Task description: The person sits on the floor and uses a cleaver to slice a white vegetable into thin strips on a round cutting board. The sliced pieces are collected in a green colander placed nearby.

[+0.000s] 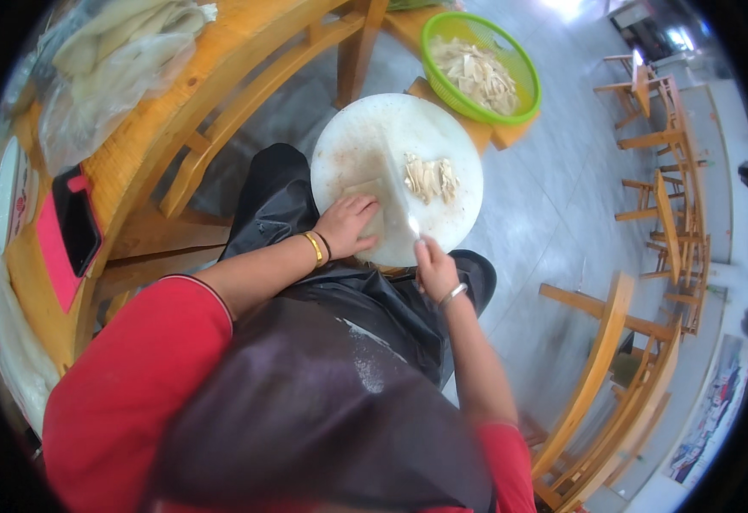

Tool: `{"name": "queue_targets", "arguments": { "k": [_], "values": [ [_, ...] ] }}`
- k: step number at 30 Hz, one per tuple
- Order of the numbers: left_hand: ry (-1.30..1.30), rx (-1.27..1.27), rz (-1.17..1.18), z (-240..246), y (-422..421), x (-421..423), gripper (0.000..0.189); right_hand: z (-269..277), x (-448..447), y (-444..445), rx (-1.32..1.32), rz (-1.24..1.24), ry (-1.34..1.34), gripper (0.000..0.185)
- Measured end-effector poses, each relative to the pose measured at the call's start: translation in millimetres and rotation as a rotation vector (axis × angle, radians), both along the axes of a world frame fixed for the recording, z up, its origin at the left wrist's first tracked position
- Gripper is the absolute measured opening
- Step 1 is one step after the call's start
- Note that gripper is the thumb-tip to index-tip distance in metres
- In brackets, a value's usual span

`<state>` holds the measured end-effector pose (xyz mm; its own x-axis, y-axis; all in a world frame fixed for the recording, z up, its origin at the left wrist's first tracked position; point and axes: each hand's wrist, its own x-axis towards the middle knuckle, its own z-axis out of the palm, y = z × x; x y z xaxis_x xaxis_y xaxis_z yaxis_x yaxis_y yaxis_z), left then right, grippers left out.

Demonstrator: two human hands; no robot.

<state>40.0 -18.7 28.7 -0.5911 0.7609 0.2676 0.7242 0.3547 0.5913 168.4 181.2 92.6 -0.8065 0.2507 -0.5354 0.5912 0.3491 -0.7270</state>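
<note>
A round white cutting board [348,128] lies before me at knee height. My left hand [346,226] presses down on a flat piece of pale sheet food [374,190], thumb spread from the fingers. In my right hand [436,269] is the handle of a kitchen knife [401,183]. Its wide blade is blurred and extends over the board, just right of the sheet. Cut pale strips [430,178] lie in a small pile to the right of the blade. The sheet's near part is hidden under my left hand.
Beyond the board, a green plastic basket [534,83] of cut strips rests on a wooden stool [476,131]. A wooden table [149,147] at left bears a plastic bag of pale sheets [117,70], a phone [77,221] and a bowl [11,195]. Wooden chairs [605,385] stand at right.
</note>
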Motion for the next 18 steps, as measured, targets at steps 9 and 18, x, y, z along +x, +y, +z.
{"name": "queue_targets", "arguments": {
  "k": [9,18],
  "values": [
    [-0.064,-0.045,-0.010,-1,0,-1,0.050,7,62,-15,0.549,0.418,0.015,0.053],
    [-0.032,-0.073,-0.022,0,0,-3,0.050,-34,-32,-42,0.520,0.383,-0.081,0.060]
  ]
}}
